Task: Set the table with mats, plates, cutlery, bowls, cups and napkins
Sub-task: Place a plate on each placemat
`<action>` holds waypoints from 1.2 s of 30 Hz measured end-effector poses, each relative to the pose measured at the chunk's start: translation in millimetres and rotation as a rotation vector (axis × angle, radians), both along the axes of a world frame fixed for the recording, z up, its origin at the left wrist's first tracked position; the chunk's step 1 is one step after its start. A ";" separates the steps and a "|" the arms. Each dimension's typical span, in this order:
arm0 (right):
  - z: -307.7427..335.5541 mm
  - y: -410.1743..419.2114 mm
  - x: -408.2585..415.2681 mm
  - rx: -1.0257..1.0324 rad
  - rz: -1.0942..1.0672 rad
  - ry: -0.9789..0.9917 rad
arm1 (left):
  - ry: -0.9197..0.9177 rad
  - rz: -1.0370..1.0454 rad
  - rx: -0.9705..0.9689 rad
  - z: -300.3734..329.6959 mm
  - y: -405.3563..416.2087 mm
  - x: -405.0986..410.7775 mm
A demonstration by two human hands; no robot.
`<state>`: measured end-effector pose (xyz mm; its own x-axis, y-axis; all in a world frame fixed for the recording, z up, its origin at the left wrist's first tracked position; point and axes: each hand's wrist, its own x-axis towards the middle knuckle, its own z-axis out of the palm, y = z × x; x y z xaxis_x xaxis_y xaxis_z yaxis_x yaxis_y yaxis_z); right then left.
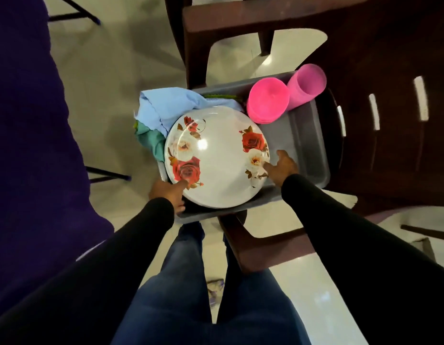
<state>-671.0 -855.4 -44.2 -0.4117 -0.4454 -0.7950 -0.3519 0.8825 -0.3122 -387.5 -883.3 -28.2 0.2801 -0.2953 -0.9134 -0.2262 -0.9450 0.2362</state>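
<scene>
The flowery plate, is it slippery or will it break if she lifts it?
The plate looks glossy, with a bright glare spot, so probably a bit slippery. It looks stiff and could crack if dropped. The left hand and right hand grip opposite edges, which should keep it steady.

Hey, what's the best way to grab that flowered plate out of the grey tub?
Take the flowered plate by its rim at opposite edges, from the near side, where the left hand and right hand already hold it; its broad, shallow, glossy face gives no other purchase.

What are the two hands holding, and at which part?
Both hold the floral plate by its rim: the left hand at the near-left edge, the right hand at the right edge, thumbs on top.
</scene>
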 end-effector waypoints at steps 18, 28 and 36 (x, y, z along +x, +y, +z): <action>46.6 22.4 -24.0 0.216 -0.248 -0.436 | 0.159 0.047 -0.201 81.7 25.0 -10.1; 155.3 33.9 14.6 -0.119 -0.410 -0.475 | 0.255 0.143 -0.385 204.3 92.9 26.9; 179.1 7.4 89.0 -0.207 -0.133 -0.431 | 0.210 0.144 -0.488 252.5 135.1 106.4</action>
<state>-582.0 -848.0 134.9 -0.1286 -0.5781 -0.8058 -0.0405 0.8149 -0.5782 -281.1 -748.2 224.3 0.1751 -0.6705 -0.7210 -0.0032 -0.7326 0.6806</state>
